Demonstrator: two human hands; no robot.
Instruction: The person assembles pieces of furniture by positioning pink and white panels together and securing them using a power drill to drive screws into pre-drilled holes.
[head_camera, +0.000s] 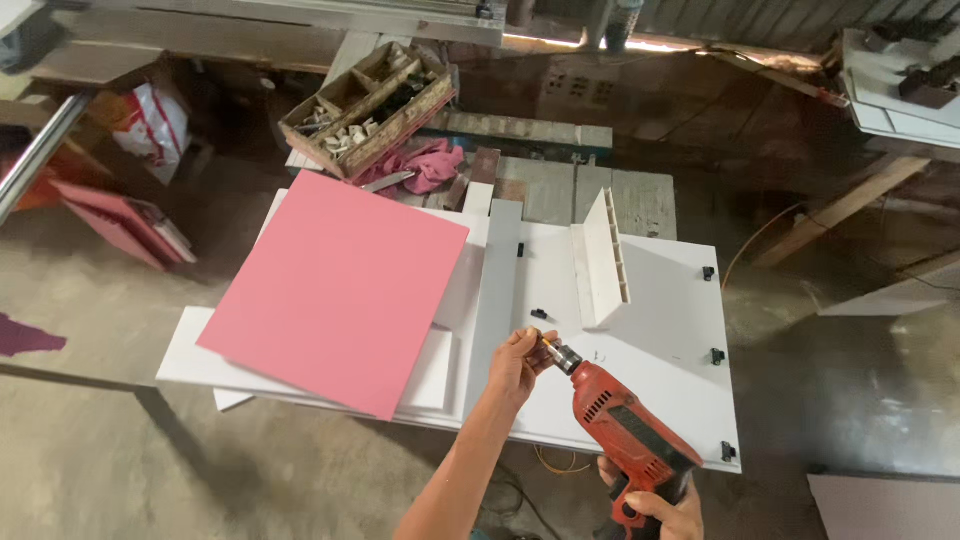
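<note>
My right hand (660, 505) grips the handle of a red electric drill (625, 420) at the bottom of the view, its nose aimed up-left over a white panel (660, 300). My left hand (518, 362) pinches the drill's chuck and bit (555, 350) with its fingertips. A small black fitting (539, 314) lies on the panel just above the bit. A white ribbed strip (603, 258) stands on edge beyond it. A pink board (340, 290) lies tilted on stacked white panels at the left.
Black clips (717, 355) sit along the white panel's right edge. A wooden box of small parts (370, 105) and a pink cloth (430, 165) rest on the bench behind. Pink boards (125, 225) lean on the floor at left. A yellow cord (760, 235) trails right.
</note>
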